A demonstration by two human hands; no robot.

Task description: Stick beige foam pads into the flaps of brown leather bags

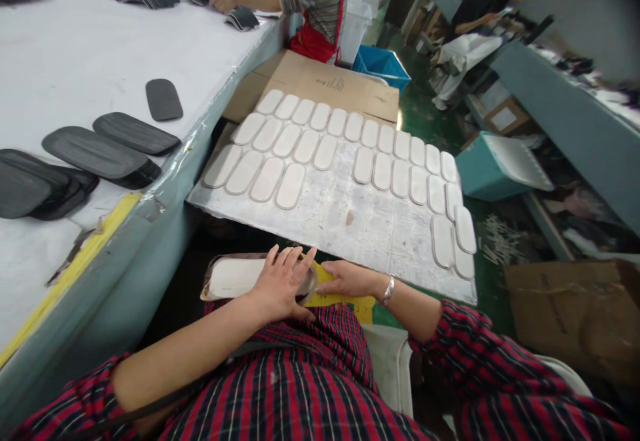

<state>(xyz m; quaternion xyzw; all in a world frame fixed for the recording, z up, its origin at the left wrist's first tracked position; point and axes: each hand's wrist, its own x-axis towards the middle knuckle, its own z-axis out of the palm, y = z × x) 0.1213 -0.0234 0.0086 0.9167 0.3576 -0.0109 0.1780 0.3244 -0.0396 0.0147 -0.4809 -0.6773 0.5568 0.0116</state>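
In my lap lies a stack of long rounded pads with a white pad (235, 277) on top and a darker rim around it. My left hand (283, 284) rests flat across the right part of this stack, fingers spread and thumb apart. At the stack's right end is my right hand (347, 278), its fingers bent and closed against the edge. A yellow sheet (363, 306) shows beneath and around those fingers; whether they grip it or the stack's edge is unclear. Beyond my hands, a grey board (340, 221) carries rows of similar white pads (290, 186).
Dark oval pads (95, 151) lie in piles on the white-covered table (100, 61) at left. A co-worker in a red apron (317, 38) handles dark pieces at its far edge. A blue crate (383, 64), a teal bin (495, 168) and a cardboard box (570, 314) stand right.
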